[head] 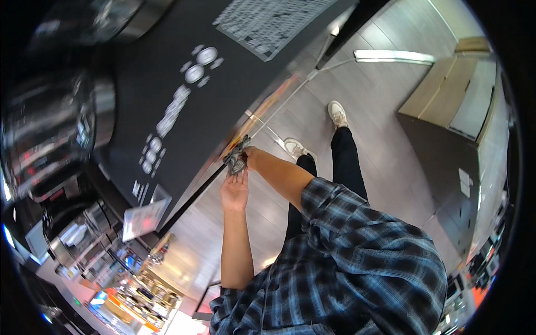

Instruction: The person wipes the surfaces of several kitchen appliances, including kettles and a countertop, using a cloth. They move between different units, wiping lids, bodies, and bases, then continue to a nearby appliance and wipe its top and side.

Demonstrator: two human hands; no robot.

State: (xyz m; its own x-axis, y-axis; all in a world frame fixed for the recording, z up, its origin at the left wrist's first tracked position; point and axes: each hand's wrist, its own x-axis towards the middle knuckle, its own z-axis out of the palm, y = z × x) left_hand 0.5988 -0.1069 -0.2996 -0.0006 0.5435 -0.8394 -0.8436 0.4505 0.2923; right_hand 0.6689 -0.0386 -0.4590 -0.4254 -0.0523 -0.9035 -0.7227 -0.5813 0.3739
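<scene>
A grey striped cloth [235,164] is bunched up in front of me, close to the long edge of a dark display counter [138,100]. My right hand [250,155] grips it from the right, with the fingers partly hidden by the folds. My left hand [234,193] reaches up from below with the palm turned up and bare. Its fingers lie stretched out, and their tips meet the lower end of the cloth. Whether those tips pinch any of the fabric is hidden.
Shiny appliances [54,130] stand on the counter, blurred. The counter top bears printed writing and round symbols. A clear sign holder [144,217] stands near its lower end. A wood-topped cabinet [444,92] is to the right, across the grey floor [377,138]. Lit display shelves [142,297] stand farther off.
</scene>
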